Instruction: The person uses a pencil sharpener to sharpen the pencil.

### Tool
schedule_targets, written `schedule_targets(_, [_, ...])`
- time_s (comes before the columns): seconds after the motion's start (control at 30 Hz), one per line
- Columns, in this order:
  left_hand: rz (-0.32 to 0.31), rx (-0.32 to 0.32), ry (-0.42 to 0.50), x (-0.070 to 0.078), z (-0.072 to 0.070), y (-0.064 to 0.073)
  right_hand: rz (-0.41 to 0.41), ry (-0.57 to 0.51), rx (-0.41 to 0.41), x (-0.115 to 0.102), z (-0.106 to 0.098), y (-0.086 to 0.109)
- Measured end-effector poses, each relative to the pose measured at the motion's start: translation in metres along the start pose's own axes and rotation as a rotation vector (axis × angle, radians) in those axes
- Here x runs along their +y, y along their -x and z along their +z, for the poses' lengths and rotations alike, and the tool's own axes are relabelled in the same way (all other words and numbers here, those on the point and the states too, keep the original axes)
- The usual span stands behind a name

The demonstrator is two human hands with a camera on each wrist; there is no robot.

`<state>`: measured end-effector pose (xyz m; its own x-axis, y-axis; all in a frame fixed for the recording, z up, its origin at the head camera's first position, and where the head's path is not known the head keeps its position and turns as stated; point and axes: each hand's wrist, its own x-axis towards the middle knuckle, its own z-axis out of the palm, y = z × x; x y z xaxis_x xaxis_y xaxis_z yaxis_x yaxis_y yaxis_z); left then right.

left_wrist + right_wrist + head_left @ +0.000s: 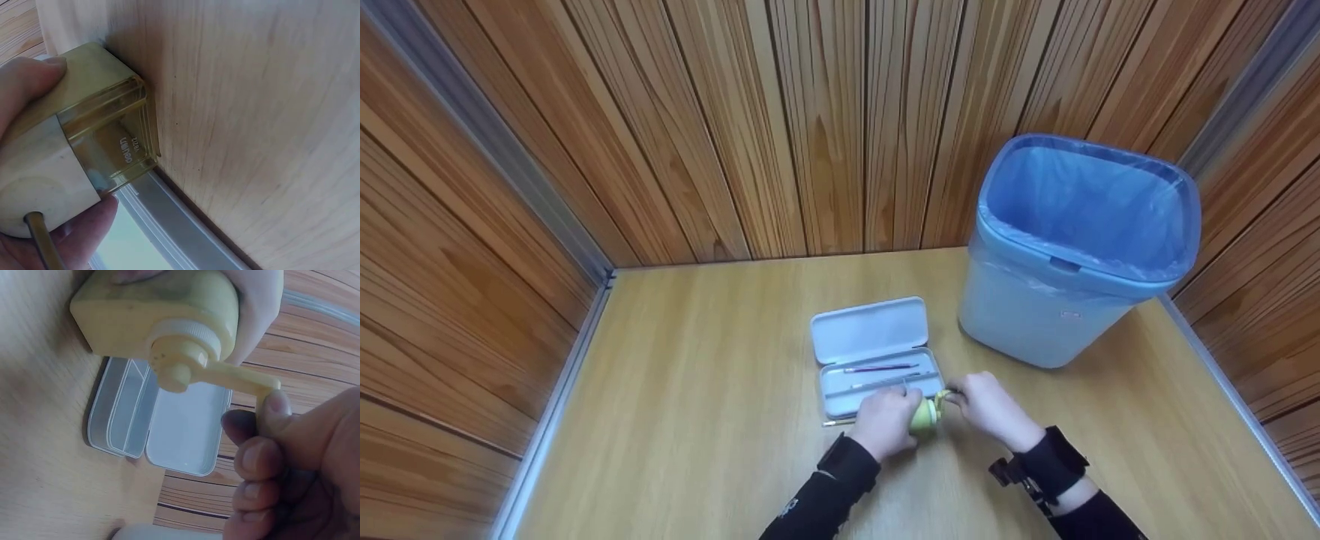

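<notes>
Head view, and the yellow hand-crank pencil sharpener (924, 415) sits between the person's two hands, its body in the left hand (885, 421) and its crank (239, 377) side turned toward the right hand (986, 405). The left hand grips the body, thumb on one face and fingers on the opposite one, beside the clear drawer (109, 140). The right hand pinches the end of the crank between thumb and forefinger, its other fingers curled in. A pencil (44, 242) sticks out of the sharpener's round front, past the left hand's outer side. The left forearm slants up and rightward to its grip; the right one slants in leftward, and each wrist wears a black strap (1050, 461). I can't tell whether the sharpener touches the table (697, 405). Just beyond the left hand lies an open pencil case (870, 330), a dark purple pen (879, 368) and another slim stick (877, 381) inside. Farther out, beyond the right hand, stands a bin (1035, 315) with a blue liner (1087, 195).
</notes>
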<state>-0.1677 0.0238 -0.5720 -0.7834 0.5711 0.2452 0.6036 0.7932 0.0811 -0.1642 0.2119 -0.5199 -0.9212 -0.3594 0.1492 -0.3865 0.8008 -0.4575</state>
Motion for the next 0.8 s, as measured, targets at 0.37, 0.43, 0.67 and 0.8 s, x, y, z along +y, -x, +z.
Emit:
schedule_targets(0.37, [-0.015, -0.041, -0.001, 0.002, 0.000, -0.001, 0.185, -0.035, -0.059, 0.017, 0.023, -0.025])
schedule_targets(0.43, [-0.014, -0.042, 0.004, 0.003, 0.000, -0.001, 0.196, -0.037, -0.077, 0.023, 0.033, -0.026])
schedule_targets(0.67, [-0.010, -0.032, 0.014, 0.002, -0.001, -0.001, 0.216, -0.019, -0.158, 0.028, 0.059, -0.001])
schedule_targets(0.8, [-0.015, -0.027, 0.003, 0.001, -0.001, -0.001, 0.187, -0.056, -0.198, 0.020, 0.056, 0.021])
